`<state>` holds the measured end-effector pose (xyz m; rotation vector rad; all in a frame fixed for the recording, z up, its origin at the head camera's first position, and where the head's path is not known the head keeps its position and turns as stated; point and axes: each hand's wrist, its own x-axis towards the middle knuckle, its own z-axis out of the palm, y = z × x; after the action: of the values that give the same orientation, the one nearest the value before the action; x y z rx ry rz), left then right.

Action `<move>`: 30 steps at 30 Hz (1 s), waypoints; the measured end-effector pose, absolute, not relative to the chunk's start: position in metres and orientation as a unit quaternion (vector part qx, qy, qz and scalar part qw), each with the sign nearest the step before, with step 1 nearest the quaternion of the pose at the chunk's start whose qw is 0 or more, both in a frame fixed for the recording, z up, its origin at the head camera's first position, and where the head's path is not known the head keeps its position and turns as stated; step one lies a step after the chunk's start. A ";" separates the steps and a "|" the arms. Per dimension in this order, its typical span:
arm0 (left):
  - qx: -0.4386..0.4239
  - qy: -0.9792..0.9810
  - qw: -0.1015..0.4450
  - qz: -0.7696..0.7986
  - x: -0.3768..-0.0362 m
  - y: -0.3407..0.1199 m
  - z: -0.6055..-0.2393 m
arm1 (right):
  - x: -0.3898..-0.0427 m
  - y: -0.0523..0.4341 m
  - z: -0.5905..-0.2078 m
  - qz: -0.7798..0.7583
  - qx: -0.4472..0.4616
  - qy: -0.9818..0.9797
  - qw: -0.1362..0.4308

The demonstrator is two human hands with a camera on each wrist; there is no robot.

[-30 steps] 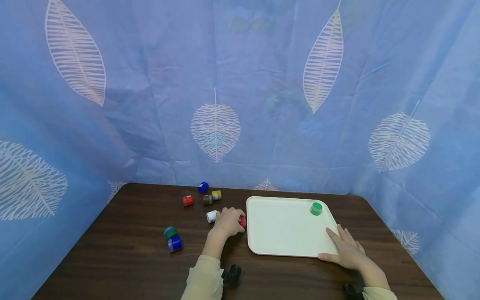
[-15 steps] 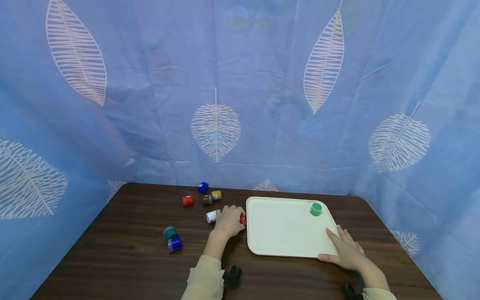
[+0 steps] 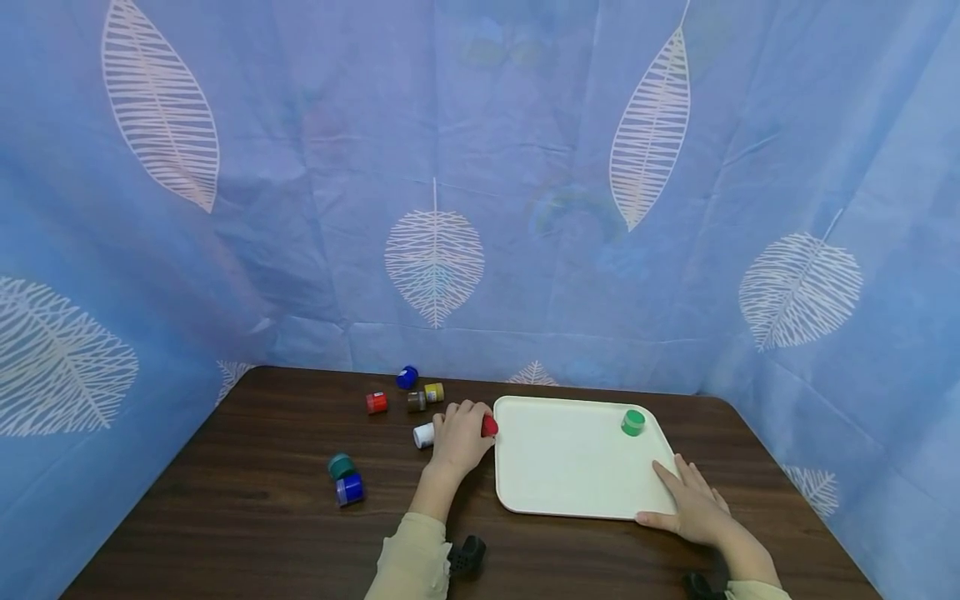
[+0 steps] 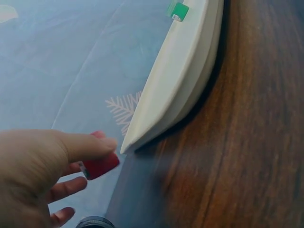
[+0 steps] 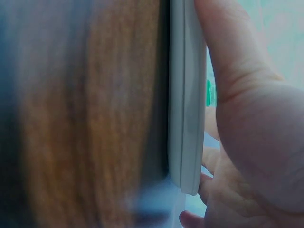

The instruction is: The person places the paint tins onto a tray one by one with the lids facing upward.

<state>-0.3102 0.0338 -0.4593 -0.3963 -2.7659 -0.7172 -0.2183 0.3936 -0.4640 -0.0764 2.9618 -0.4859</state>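
My left hand (image 3: 459, 437) pinches a small red paint jar (image 3: 490, 426) between thumb and fingers, right at the left edge of the white tray (image 3: 573, 458). In the left wrist view the red jar (image 4: 101, 166) is held above the table level, partly covered by the thumb. A green paint jar (image 3: 633, 422) sits on the tray toward its back right corner. With fingers spread, my right hand (image 3: 697, 504) rests on the tray's front right corner. The right wrist view shows its thumb lying along the tray's rim (image 5: 186, 118).
A white jar (image 3: 423, 435) lies close beside the left hand. Behind it are a brown jar (image 3: 416, 402), a yellow jar (image 3: 434, 392), a blue jar (image 3: 407, 377) and another red jar (image 3: 377, 402). Teal (image 3: 341, 467) and dark blue (image 3: 349, 490) jars lie at the front left.
My left hand has risen slightly off the table with the red jar and moved a little toward the tray's edge. My right hand has stayed in place on the tray.
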 end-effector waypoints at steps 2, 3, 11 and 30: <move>-0.135 -0.947 0.139 -0.256 -0.311 0.035 -0.459 | -0.218 0.394 -0.465 -0.161 -0.025 0.984 0.069; -0.134 -0.946 0.144 -0.259 -0.311 0.035 -0.458 | -0.218 0.395 -0.465 -0.161 -0.024 0.984 0.070; -0.150 -0.931 0.187 -0.276 -0.310 0.045 -0.457 | -0.217 0.397 -0.468 -0.150 -0.024 0.986 0.068; -0.201 -0.917 0.200 -0.280 -0.296 0.098 -0.450 | -0.219 0.395 -0.466 -0.149 -0.026 0.986 0.063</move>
<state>-0.2961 0.0976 -0.4496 -0.5622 -2.5640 -0.7820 -0.2189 0.3947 -0.4662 -0.0789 2.9800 -0.4510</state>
